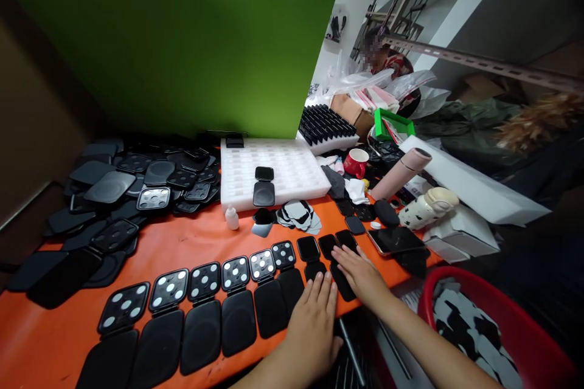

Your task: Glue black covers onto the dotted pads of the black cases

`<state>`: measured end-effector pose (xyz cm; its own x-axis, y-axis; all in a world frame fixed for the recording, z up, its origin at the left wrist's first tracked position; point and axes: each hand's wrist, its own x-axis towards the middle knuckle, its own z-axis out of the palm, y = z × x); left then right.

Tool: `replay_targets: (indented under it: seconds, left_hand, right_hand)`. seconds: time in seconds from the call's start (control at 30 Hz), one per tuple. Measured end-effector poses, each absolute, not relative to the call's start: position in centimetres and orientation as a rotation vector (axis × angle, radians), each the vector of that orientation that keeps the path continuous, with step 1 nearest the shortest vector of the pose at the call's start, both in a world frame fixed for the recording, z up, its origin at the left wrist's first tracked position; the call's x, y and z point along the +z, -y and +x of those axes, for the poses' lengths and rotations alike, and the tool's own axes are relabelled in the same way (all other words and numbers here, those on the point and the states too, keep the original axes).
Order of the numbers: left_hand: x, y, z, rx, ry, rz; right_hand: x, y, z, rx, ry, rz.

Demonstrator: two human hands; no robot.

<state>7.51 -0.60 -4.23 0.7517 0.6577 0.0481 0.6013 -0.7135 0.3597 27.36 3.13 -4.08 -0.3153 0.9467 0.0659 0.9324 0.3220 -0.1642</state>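
Note:
A row of opened, hinged black cases [238, 322] runs along the front of the orange-covered table. The upper halves of those on the left, such as one black panel [205, 281], carry several white dots; the upper halves farther right, including one dark panel [308, 248], look plain black. My left hand [312, 322] lies flat over the lower half of a case near the right end, fingers stretched and side by side. Beside it, my right hand [362, 276] rests with fingers extended across the last cases. Both palms' undersides are hidden.
A heap of black cases [109, 186] covers the table's left. Behind the row are a white foam tray [292, 173], a small white bottle [232, 217] and die-cut pieces [298, 216]. To the right are a phone [396, 239], a pink flask [401, 173], a red mug [356, 163] and a red basin [426, 298].

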Motion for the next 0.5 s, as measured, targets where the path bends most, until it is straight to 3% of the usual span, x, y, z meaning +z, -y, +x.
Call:
replay_targets:
  seconds: [0.2,0.5]
  left_hand:
    - [-3.5,0.3,4.6,0.285,-1.115,2.630]
    - [-5.8,1.9,1.2,0.242,-1.195,2.670]
  right_hand:
    - [-2.3,-5.2,25.1,0.136,2.340,-1.704]
    - [-2.4,-4.0,19.4,0.236,2.560,-1.284]
